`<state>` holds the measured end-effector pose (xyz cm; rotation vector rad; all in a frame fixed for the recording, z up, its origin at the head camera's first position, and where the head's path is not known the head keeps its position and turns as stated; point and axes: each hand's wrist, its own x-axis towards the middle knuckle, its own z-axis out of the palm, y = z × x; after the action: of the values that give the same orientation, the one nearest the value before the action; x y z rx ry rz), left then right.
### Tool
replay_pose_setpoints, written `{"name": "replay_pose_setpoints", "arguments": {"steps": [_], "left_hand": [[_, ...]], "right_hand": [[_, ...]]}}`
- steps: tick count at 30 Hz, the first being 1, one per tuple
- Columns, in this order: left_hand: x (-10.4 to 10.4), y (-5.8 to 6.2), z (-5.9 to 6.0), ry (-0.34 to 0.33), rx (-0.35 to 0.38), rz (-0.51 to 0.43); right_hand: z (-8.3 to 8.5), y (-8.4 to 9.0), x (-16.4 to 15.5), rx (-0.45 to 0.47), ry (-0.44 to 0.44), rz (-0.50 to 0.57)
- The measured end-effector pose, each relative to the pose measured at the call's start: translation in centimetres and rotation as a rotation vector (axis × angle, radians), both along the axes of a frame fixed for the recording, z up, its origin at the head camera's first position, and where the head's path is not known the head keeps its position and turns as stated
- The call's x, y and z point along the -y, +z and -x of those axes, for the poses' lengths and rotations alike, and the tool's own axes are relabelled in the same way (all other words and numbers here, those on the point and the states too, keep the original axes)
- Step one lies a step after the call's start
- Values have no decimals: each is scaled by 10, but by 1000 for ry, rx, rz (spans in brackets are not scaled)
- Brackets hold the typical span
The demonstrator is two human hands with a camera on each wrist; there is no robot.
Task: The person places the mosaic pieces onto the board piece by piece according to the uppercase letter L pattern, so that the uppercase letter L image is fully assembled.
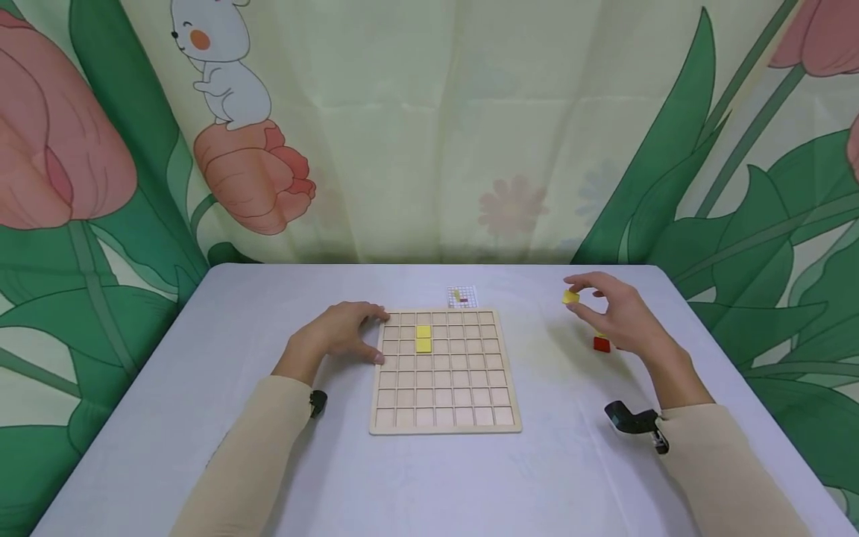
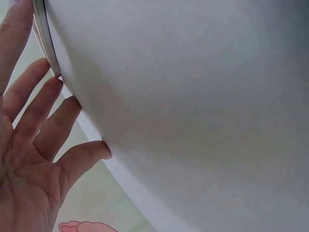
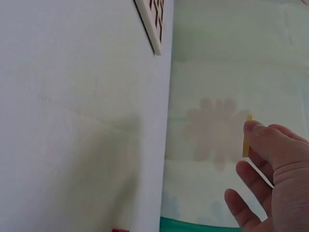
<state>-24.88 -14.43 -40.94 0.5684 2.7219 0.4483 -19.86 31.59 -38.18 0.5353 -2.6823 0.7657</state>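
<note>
Just above the table, the right hand (image 1: 620, 313) pinches a small flat yellow square tile (image 1: 570, 297)

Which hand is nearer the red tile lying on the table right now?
Right. The right hand hovers just above and beside the red tile, pinching a yellow tile. The left hand rests on the wooden grid board's left edge, across the board from it.

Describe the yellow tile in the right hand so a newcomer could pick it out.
Start at the wooden grid board mid-table and look right, to the raised right hand. The yellow tile is pinched at its fingers, above the table. Two other yellow tiles sit in the board; the red tile lies on the table.
</note>
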Motion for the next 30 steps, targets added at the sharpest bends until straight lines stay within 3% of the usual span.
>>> {"name": "replay_pose_setpoints", "arguments": {"steps": [11, 17, 30], "left_hand": [[3, 4, -4, 11, -2, -1], [4, 3, -5, 12, 15, -5], [0, 4, -5, 9, 14, -5]], "right_hand": [[11, 2, 37, -52, 74, 128], [11, 4, 51, -56, 82, 132], [15, 4, 71, -59, 184, 169]]}}
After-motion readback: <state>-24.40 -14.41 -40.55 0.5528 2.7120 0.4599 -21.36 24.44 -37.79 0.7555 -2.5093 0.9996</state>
